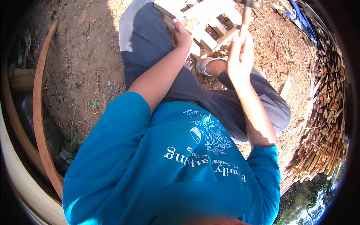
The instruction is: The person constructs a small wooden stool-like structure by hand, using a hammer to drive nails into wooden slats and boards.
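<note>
My right hand is closed round the wooden handle of a hammer, raised over the right side of a pale wooden slatted frame. The hammer's dark metal head is cut by the upper edge of the view. My left hand grips the near left edge of the frame, thumb on top; its other fingers are mostly hidden. The frame, made of several crossed pieces, lies on the ground in front of my folded legs, partly in bright sun.
A large stack of thin wooden sticks stands at the right, with blue plastic sheeting beyond it. At the left a long curved brown strip rises beside bare soil. My light shoe rests close to the frame.
</note>
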The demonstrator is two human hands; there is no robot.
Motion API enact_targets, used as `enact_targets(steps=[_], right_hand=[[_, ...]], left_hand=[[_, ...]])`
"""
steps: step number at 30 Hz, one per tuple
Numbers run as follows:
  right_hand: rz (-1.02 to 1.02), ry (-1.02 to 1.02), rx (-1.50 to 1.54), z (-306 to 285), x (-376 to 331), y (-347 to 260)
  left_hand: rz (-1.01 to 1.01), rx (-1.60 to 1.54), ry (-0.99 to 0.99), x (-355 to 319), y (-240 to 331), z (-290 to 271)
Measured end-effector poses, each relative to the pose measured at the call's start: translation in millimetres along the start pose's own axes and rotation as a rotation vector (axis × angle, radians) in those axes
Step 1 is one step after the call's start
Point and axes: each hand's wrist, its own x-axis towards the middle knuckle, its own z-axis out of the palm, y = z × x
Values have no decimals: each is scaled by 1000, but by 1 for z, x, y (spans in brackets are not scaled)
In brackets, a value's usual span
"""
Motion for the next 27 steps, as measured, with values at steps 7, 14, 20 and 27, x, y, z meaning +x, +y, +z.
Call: enact_targets(steps=[7,14,20,27], right_hand=[[57,56,341,-10,14,-35],[102,-157,37,0,15,-6],[-199,-48,-180,10,-2,23],[107,39,289,-7,6,-25]], left_hand=[[4,-60,102,7,-18,0],[100,33,130,22,-42,2],[33,-171,16,4,-10,7],[20,-42,25,24,-41,-1]])
